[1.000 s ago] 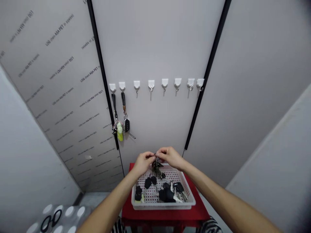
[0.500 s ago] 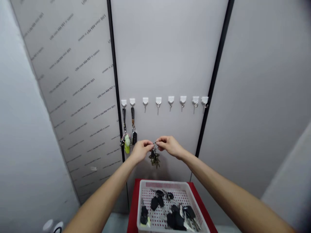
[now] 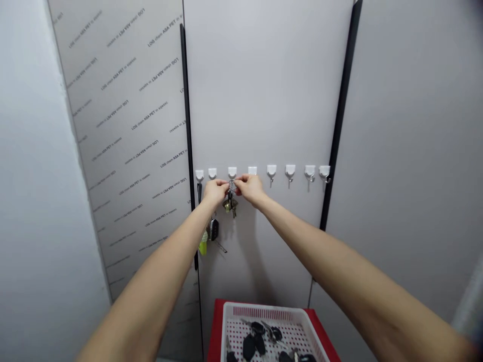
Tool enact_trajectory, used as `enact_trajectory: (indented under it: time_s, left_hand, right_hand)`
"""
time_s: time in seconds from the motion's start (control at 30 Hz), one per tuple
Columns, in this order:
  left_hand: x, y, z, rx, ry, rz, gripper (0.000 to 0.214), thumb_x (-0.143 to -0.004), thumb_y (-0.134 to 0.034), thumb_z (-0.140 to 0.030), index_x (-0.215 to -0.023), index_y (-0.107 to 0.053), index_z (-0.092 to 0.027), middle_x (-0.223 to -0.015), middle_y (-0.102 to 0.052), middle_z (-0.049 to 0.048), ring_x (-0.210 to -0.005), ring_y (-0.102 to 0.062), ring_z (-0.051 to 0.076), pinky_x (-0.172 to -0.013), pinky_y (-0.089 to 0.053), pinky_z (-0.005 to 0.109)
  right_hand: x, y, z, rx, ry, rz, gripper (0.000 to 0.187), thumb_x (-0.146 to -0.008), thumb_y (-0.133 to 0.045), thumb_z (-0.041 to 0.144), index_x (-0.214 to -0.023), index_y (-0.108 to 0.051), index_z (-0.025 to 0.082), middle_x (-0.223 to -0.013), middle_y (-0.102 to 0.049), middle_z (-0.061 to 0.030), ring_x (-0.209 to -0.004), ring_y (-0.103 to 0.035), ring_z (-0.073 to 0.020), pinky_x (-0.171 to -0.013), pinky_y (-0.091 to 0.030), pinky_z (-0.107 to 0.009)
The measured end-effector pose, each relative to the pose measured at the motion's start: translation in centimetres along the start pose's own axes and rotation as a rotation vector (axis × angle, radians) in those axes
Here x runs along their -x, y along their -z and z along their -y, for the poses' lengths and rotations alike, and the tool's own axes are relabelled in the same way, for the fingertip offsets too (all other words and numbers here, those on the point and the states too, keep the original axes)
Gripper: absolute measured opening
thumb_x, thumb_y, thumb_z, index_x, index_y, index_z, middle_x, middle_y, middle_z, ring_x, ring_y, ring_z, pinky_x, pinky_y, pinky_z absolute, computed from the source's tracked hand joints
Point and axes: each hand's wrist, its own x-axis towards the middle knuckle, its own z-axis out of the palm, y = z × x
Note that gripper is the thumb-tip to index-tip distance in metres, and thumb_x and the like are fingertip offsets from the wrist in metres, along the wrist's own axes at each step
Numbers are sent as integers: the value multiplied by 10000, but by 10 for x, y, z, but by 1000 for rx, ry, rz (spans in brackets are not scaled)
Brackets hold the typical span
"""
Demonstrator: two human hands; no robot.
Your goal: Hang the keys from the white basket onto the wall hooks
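Note:
A bunch of keys (image 3: 230, 203) hangs from a metal ring pinched between my left hand (image 3: 218, 191) and my right hand (image 3: 249, 187). Both hands are closed on the ring, one from each side, right under the third white wall hook (image 3: 232, 172) from the left. Whether the ring touches that hook I cannot tell; fingers cover the spot. Left of my hands, a black car key (image 3: 214, 229) and a yellow-green key charm (image 3: 203, 243) hang on the wall, their upper straps partly behind my left hand and arm.
More white hooks (image 3: 290, 172) run in a row to the right along the pale wall panel. Below, a white plastic basket (image 3: 264, 309) with several black-headed keys stands on a red surface (image 3: 216, 332). Black vertical strips (image 3: 341, 100) edge the panel.
Both hands have raised the key bunch from below the row of hooks up to the third hook, moving slightly left against the wall. The view has shifted upward.

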Motion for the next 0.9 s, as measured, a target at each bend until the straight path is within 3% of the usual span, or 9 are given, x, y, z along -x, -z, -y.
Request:
enact_trajectory:
  time_s: [0.1,0.23,0.33,0.47,0.53,0.63,0.77,0.83,0.9]
  left_hand:
    - [-10,-3,-3,-209,-45,-70,118,-590,-481,-151,-665,-567,-122,-554,-552,19,-504,-480,84,-529,-377,205]
    - [-7,-4,1,-446,-68,-70,206,-583,-467,-115,-760,-573,-113,-747,-589,78,-673,-518,134,-642,-381,240]
    - [4,-1,8,-453,-100,-40,249,-580,-461,-106,-808,-560,-98,-817,-579,93,-732,-514,140,-688,-373,239]
    - [30,5,31,-318,-101,66,236,-605,-441,-147,-812,-551,-114,-748,-590,57,-653,-523,107,-643,-394,218]
    - [52,6,52,-248,-60,175,233,-616,-434,-172,-815,-543,-119,-703,-586,41,-597,-517,94,-604,-402,215]
    - [97,1,95,-227,29,356,238,-629,-422,-190,-827,-528,-111,-681,-578,36,-576,-508,90,-577,-401,213]
    - [166,-7,153,-438,101,543,227,-638,-395,-165,-817,-529,-123,-730,-577,42,-647,-507,105,-620,-389,219]
    - [193,-11,171,-616,58,630,222,-628,-405,-159,-810,-533,-150,-790,-571,43,-724,-501,126,-668,-375,236]
    - [210,-15,180,-802,-25,682,238,-612,-431,-171,-831,-526,-167,-854,-554,50,-808,-477,160,-720,-349,273]
  right_hand:
    - [-10,-4,1,36,-43,-36,93,-627,-441,142,-655,-525,115,-502,-524,-2,-417,-502,-72,-411,-414,-173]
    - [-14,-10,-7,174,-59,-35,125,-629,-439,123,-679,-552,109,-513,-553,-17,-448,-525,-79,-466,-423,-175]
    - [-11,-7,-14,201,-59,-24,181,-635,-411,98,-744,-554,111,-593,-579,-28,-481,-534,-74,-500,-422,-174]
    - [13,10,-27,286,60,-18,241,-628,-408,124,-831,-538,122,-714,-585,-37,-535,-530,-72,-544,-414,-187]
    - [38,21,-44,332,79,43,249,-628,-415,158,-844,-535,125,-715,-584,-35,-540,-520,-74,-551,-407,-196]
    - [96,35,-85,381,-17,274,243,-641,-404,191,-825,-545,116,-647,-583,-31,-529,-503,-83,-546,-394,-203]
    - [189,46,-144,495,-109,616,207,-630,-411,185,-750,-569,127,-671,-586,-36,-603,-504,-109,-598,-377,-217]
    - [224,49,-165,575,-131,675,211,-613,-434,190,-766,-569,137,-730,-580,-46,-676,-501,-129,-644,-364,-230]
    - [244,52,-179,651,-127,652,253,-599,-456,198,-824,-557,142,-815,-560,-64,-779,-479,-152,-708,-339,-242]
